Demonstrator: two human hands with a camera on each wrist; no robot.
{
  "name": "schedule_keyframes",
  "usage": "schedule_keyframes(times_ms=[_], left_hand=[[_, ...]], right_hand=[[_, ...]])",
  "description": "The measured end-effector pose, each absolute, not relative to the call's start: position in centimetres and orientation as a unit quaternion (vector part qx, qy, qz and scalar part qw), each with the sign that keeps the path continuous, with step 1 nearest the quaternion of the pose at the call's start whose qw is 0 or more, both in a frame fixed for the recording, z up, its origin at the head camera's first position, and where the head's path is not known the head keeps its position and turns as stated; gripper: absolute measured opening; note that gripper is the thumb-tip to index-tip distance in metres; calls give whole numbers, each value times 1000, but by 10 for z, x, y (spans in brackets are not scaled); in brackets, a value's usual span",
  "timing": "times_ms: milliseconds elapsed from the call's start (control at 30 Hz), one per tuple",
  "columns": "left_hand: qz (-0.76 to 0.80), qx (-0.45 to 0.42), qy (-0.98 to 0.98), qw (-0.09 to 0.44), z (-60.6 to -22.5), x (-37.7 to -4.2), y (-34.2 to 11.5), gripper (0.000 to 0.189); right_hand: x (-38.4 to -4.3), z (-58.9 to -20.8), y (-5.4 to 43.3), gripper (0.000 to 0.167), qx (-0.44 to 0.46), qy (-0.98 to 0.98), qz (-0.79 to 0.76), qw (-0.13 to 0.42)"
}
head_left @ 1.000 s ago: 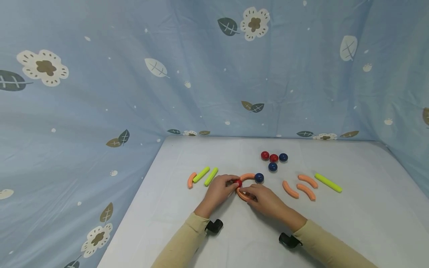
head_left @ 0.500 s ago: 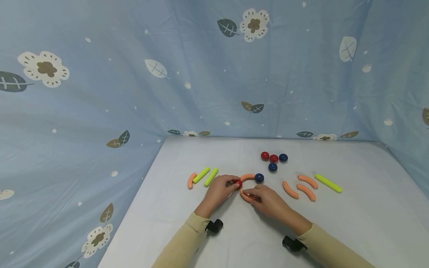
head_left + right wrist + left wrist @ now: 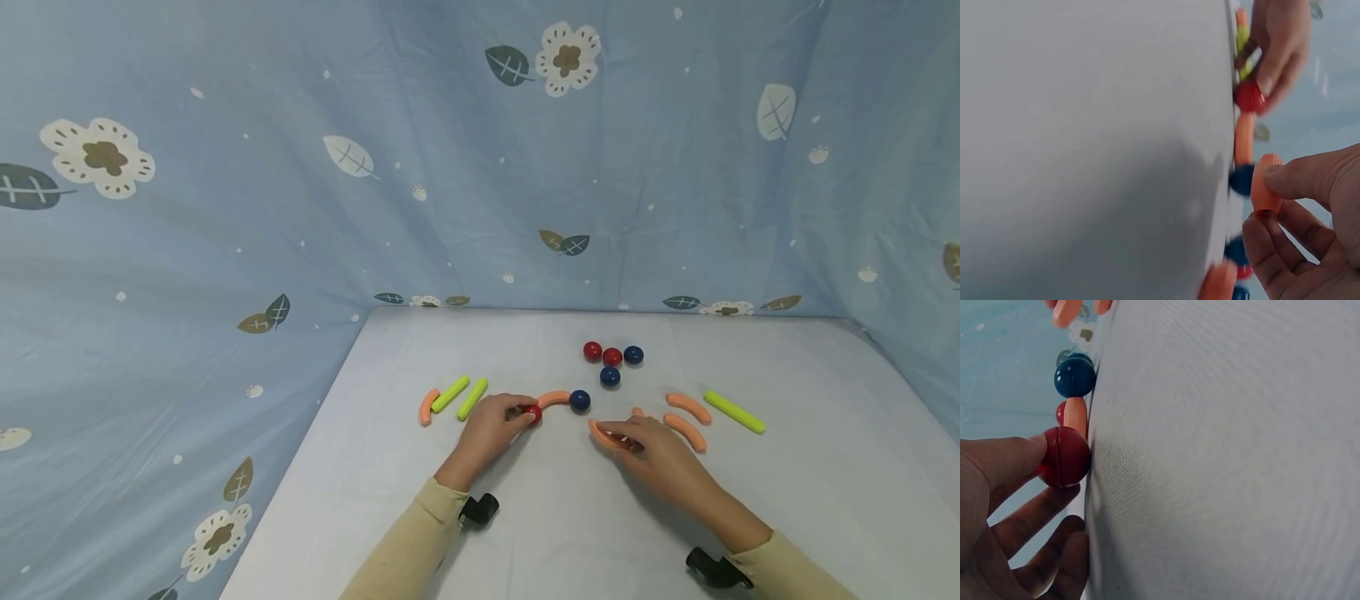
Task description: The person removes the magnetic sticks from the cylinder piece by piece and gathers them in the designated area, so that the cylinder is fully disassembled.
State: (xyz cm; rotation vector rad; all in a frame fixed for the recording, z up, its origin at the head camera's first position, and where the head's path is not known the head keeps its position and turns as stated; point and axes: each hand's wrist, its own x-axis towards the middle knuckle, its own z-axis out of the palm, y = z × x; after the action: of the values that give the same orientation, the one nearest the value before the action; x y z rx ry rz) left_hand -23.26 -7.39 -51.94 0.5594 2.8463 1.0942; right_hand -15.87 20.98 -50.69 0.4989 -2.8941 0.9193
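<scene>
My left hand (image 3: pixel 489 429) pinches a glossy red ball (image 3: pixel 534 414) between thumb and fingers, low at the white tabletop. An orange curved rod (image 3: pixel 554 398) runs from that ball to a dark blue ball (image 3: pixel 580 401), as the left wrist view also shows. Farther right, my right hand (image 3: pixel 667 462) pinches another orange curved rod (image 3: pixel 1266 187) by thumb and fingers, apart from the balls. A further orange curved rod (image 3: pixel 637 412) is mostly hidden behind the right hand.
Two red balls (image 3: pixel 592 351) and two blue balls (image 3: pixel 610 377) lie toward the back. At left are two lime-green straight rods (image 3: pixel 472 399) and an orange curved rod (image 3: pixel 426 408). Two orange curved rods (image 3: pixel 687 408) and a longer green rod (image 3: pixel 735 412) lie at right.
My right hand has drawn its orange curved rod away from the red ball and moved right, toward the loose orange rods. The left hand stays on the red ball.
</scene>
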Motion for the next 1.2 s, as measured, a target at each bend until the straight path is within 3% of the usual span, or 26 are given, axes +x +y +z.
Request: schedule_keyframes(times_ms=[300,800,1200], left_hand=[[352,178,918,20,-522,-233,-75,27],[353,178,918,17,-523,-233,-75,26],[350,173,920,20,-523,-233,-74,27]], right_hand=[[-146,-496,260,44,97,-951,289,45],[-131,-510,323,51,3,-961,267,66],[-137,-521,341,49,-48,-967,250,18]])
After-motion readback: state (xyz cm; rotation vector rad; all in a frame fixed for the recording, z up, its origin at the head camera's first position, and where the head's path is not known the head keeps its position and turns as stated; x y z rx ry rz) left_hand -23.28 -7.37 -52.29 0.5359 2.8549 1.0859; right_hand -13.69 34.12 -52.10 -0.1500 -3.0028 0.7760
